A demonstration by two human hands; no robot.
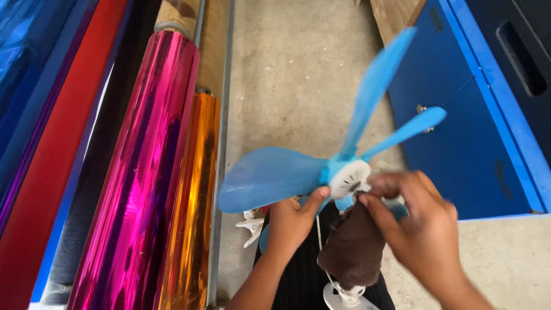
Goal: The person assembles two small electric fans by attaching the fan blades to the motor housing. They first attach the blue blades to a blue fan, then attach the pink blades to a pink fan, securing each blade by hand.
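I take the light-blue plastic fan blade assembly with its white round hub [350, 178] as my landmark. It sits low and right of centre in my view, held up above the grey concrete floor [293, 69], its three blades spreading left, up and up-right from the hub.

My left hand [295, 221] comes up from just below the hub, fingers curled closed around the blade root, thumb pressed on the blue edge beside the white hub face. My right hand [419, 229], to the right of the hub, pinches a dark-brown soft cloth [356, 252] between thumb and fingers; the cloth hangs below the hub and its top touches the hub face.

As I judge it, wiping here goes best if the left hand locks the blades so they cannot spin, while the cloth works in small strokes around the hub.

A white plastic fan base [344, 297] lies below the cloth. Shiny magenta and orange foil rolls [149, 189] lie well left of the hub; a blue painted panel [476, 149] is to its right.
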